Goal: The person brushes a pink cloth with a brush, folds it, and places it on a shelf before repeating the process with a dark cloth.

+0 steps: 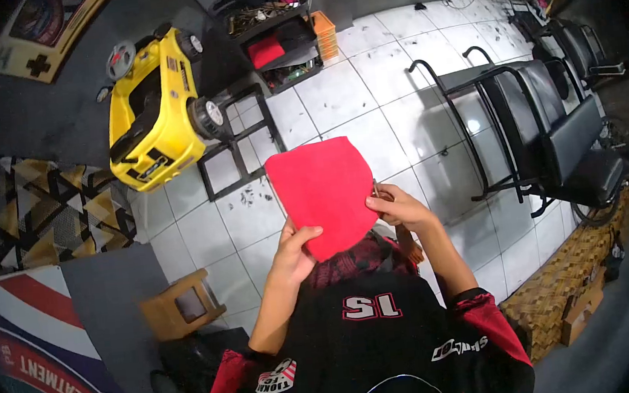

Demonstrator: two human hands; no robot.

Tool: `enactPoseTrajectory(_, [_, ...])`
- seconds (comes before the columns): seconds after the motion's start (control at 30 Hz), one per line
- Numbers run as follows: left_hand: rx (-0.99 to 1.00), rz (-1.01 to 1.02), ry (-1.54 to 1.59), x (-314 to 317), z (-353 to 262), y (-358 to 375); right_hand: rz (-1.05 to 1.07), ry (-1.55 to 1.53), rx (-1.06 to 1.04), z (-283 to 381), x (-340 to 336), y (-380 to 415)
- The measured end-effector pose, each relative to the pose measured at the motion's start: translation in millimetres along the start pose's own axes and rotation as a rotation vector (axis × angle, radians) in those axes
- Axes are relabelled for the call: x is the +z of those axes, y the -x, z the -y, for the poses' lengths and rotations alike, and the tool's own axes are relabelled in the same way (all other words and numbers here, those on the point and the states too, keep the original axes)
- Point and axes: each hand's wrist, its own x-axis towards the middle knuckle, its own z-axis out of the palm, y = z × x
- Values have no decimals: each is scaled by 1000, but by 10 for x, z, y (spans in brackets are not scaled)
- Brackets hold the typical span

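Note:
A flat red piece of material (323, 192) with a rounded far-right side is held up in front of my body, over the tiled floor. My left hand (295, 251) grips its near left corner, thumb lying on top and fingers hidden underneath. At the right edge, my right hand (399, 207) pinches the piece with its thumb on the surface. A small dark metal item, perhaps scissor handles, shows at the fingers of my right hand (379, 192); most of it is hidden.
A yellow toy car (171, 127) stands by a black metal frame (269, 117) at the left. Beyond is a black shelf (294, 66) beside orange stacked baskets (325, 36). Black chairs (530, 111) stand right; a wooden stool (177, 307) is near left.

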Motion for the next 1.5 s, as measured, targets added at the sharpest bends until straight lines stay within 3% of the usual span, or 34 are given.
enactPoseTrajectory(0.07, [-6,19,27,128,-11,-209,70,12,-19,165,-257,-54])
enactPoseTrajectory(0.27, [65,-72,-15,351,-26,-608,-206,82,-135,589,-505,-83])
enactPoseTrajectory(0.4, [29,-149,0,354,-50,-785,-308,66,-346,573,-488,-335])
enactPoseTrajectory(0.53, [26,-186,-93,384,-183,-945,-255,218,-245,813,-520,-490])
enactPoseTrajectory(0.57, [21,-189,-95,361,-208,-1003,-288,247,-311,829,-484,-536])
enactPoseTrajectory(0.7, [-19,-221,-86,197,-297,-1332,-385,403,-237,1003,-459,-833])
enactPoseTrajectory(0.83, [-151,-271,27,97,-616,-1784,-495,549,-315,1071,-478,-1331])
enactPoseTrajectory(0.93, [-224,-126,116,-149,-891,-2270,-581,589,-310,1234,-441,-1830])
enactPoseTrajectory(1.07, [-410,-164,69,-287,-1480,-3014,-650,642,-368,1445,-542,-2712])
enactPoseTrajectory(1.1, [-400,-142,39,-429,-1540,-3266,-627,593,-262,1562,-561,-2910])
enactPoseTrajectory(1.27, [-287,-190,-44,-538,-2106,-4284,-673,107,-355,1900,-686,-3996])
enactPoseTrajectory(1.3, [-214,-270,-71,-474,-2209,-4410,-778,158,-186,2093,-635,-4112])
enactPoseTrajectory(1.37, [-113,-380,-123,-441,-2345,-4736,-832,16,-88,2026,-717,-4480])
enactPoseTrajectory(1.5, [-129,-280,-224,-1181,-2163,-5431,-902,-385,74,1588,-857,-5210])
